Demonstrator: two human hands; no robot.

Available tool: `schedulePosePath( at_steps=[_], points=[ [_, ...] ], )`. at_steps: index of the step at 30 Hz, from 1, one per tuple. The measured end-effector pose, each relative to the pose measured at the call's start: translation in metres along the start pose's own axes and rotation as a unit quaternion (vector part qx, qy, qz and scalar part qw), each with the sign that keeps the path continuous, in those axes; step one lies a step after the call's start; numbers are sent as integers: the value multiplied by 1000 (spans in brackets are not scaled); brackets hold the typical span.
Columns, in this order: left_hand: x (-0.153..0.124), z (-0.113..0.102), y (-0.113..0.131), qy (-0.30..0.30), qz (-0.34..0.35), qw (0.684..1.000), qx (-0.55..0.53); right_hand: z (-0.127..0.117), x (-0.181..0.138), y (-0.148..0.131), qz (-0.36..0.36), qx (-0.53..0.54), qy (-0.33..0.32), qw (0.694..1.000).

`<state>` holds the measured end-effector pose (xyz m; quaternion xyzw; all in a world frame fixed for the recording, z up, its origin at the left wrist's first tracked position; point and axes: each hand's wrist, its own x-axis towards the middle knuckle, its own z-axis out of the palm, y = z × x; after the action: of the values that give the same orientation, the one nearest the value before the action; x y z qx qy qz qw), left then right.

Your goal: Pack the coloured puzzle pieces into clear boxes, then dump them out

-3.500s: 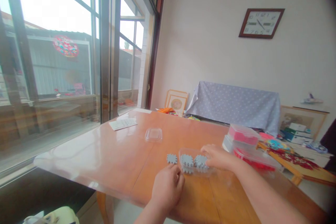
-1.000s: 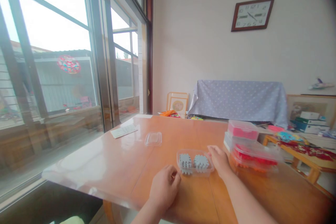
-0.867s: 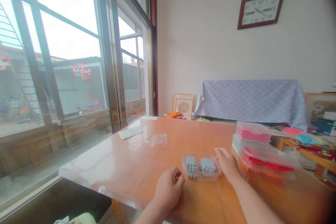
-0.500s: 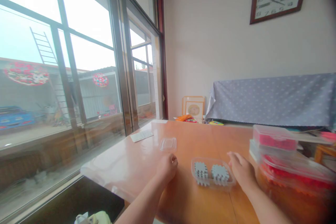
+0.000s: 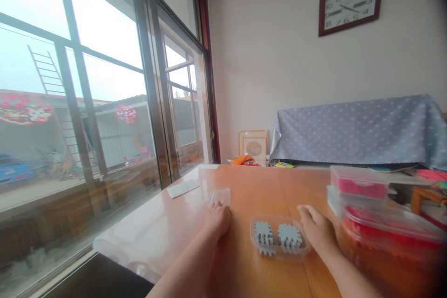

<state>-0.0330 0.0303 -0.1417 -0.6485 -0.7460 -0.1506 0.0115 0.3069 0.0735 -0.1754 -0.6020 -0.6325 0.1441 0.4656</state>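
A clear plastic box stands on the wooden table and holds two stacks of grey toothed puzzle pieces. My right hand rests against the box's right side, fingers stretched out and holding nothing. My left hand reaches across the table to the left of the box. Its fingertips are at the near edge of a clear plastic lid that lies flat on the table. I see no grip on the lid.
Stacked clear boxes with pink and red pieces stand at the table's right. A paper sheet lies by the big window. Behind are a covered sofa, a framed picture and a wall clock.
A loose grey piece that lay left of the box is gone from the table. My left hand has moved from the near edge out to the clear lid. My view swung left.
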Motion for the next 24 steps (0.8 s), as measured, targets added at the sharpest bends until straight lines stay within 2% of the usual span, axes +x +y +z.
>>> schedulePosePath(
  at_steps=[9,16,20,24],
  points=[
    [-5,-1,-7,12,-12,1000,5,2,4,6,-6,-3,10,1000],
    [-14,0,-30,74,-45,996,-30,0,4,6,-5,-6,25,1000],
    [-9,2,-32,17,-54,995,-77,0,3,5,-5,-10,17,1000],
    [2,2,-30,-35,-49,996,-72,-1,2,4,5,-10,11,1000]
  ],
)
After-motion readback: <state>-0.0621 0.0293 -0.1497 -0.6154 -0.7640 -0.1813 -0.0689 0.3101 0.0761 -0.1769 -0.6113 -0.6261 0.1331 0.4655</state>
